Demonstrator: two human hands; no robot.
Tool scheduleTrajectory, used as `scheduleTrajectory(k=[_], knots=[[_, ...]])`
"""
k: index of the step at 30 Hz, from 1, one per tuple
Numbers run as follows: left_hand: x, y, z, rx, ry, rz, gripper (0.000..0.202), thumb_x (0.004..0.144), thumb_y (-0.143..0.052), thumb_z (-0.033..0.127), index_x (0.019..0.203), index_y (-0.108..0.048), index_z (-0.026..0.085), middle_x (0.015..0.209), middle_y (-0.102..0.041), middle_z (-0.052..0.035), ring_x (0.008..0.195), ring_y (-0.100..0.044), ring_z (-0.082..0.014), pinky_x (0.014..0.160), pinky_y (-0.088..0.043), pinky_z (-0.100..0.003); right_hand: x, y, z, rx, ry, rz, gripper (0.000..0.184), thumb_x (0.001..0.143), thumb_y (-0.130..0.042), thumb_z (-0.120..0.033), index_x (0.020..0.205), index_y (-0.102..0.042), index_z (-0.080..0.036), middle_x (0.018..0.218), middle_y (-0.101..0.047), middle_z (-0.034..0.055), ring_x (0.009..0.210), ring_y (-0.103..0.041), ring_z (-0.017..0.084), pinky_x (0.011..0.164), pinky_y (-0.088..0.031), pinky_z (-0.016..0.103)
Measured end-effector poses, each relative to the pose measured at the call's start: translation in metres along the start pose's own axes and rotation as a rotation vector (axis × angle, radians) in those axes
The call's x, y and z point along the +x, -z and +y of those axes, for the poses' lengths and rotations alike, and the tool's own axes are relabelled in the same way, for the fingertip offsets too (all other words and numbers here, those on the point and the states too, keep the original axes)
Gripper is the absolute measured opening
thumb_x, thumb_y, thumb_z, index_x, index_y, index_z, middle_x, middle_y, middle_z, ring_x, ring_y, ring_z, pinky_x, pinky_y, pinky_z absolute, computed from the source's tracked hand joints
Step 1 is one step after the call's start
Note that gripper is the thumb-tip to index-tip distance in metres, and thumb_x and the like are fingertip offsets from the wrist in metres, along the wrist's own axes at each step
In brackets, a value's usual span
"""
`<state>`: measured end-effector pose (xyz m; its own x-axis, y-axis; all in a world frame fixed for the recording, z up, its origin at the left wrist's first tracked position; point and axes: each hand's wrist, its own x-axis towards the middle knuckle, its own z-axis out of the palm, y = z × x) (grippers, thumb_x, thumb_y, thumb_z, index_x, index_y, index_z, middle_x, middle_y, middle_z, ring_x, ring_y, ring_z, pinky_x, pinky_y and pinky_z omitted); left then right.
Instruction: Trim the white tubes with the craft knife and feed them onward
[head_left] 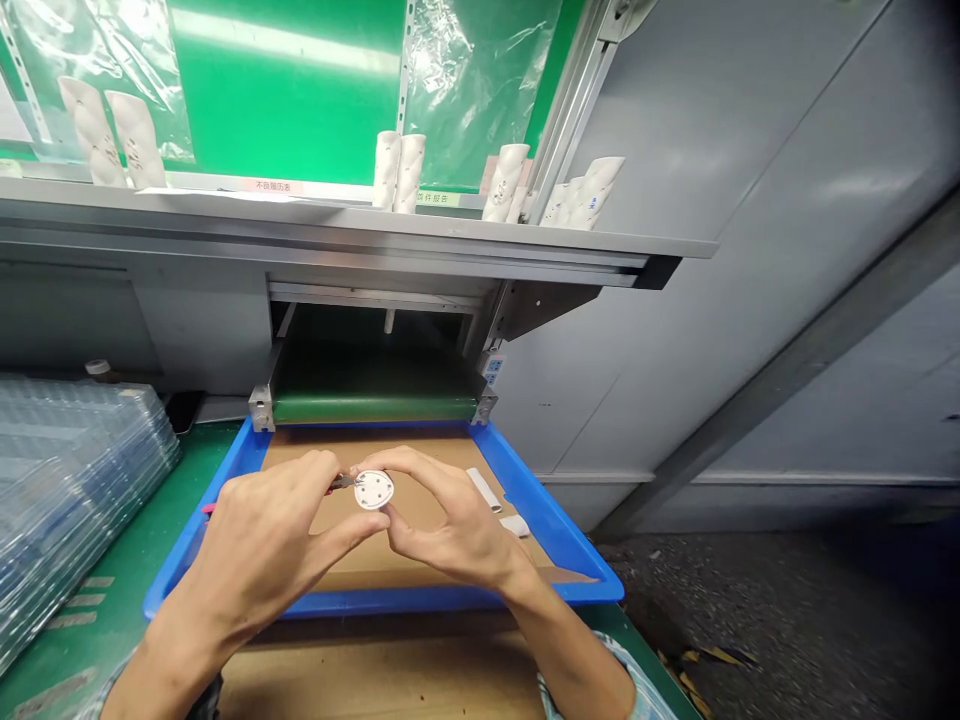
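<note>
Between the thumb and fingers of my right hand (450, 520) is a white round plastic part (373, 490), its face with several small holes turned toward me. My left hand (274, 520) is closed around small nippers (343, 482), whose dark metal tip touches or nearly touches the left edge of the part. Most of the nippers is hidden by the hand; a pink handle end shows at its left. My left thumb reaches to the lower edge of the part. Both hands are above a blue tray (536, 530) lined with brown cardboard.
Two white pieces (484, 490) lie at the tray's right side. Behind it is a green conveyor belt (375, 408). Stacked clear plastic trays (82, 480) stand on the left. An overhead shelf (420, 240) carries several white twisted tubes (506, 183). A grey wall (712, 330) borders the right.
</note>
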<state>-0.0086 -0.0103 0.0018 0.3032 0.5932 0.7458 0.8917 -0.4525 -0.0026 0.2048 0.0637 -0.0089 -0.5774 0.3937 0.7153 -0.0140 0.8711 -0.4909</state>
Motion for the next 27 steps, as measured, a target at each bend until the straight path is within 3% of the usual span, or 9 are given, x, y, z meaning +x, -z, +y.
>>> scheduleTrajectory(k=[10, 27], knots=[[-0.0001, 0.0015, 0.0021, 0.059, -0.051, 0.020, 0.052, 0.117, -0.037, 0.059, 0.084, -0.059, 0.024, 0.062, -0.062, 0.0061, 0.049, -0.058, -0.0140, 0.053, -0.033, -0.031, 0.0004, 0.0044, -0.0016, -0.043, 0.049, -0.068, 0.042, 0.089, -0.061, -0.003, 0.126, -0.067, -0.021, 0.111, -0.078, 0.0072, 0.100, -0.075, 0.020, 0.091, -0.064, 0.033], [-0.0016, 0.0026, 0.0069, 0.074, -0.061, -0.030, 0.051, 0.118, -0.033, 0.053, 0.081, -0.054, 0.025, 0.065, -0.063, 0.0049, 0.050, -0.058, -0.0155, 0.053, -0.030, -0.034, 0.0013, 0.0086, -0.0026, -0.106, 0.117, -0.058, 0.043, 0.093, -0.060, -0.002, 0.131, -0.067, -0.021, 0.116, -0.080, 0.0084, 0.104, -0.076, 0.021, 0.094, -0.065, 0.035]])
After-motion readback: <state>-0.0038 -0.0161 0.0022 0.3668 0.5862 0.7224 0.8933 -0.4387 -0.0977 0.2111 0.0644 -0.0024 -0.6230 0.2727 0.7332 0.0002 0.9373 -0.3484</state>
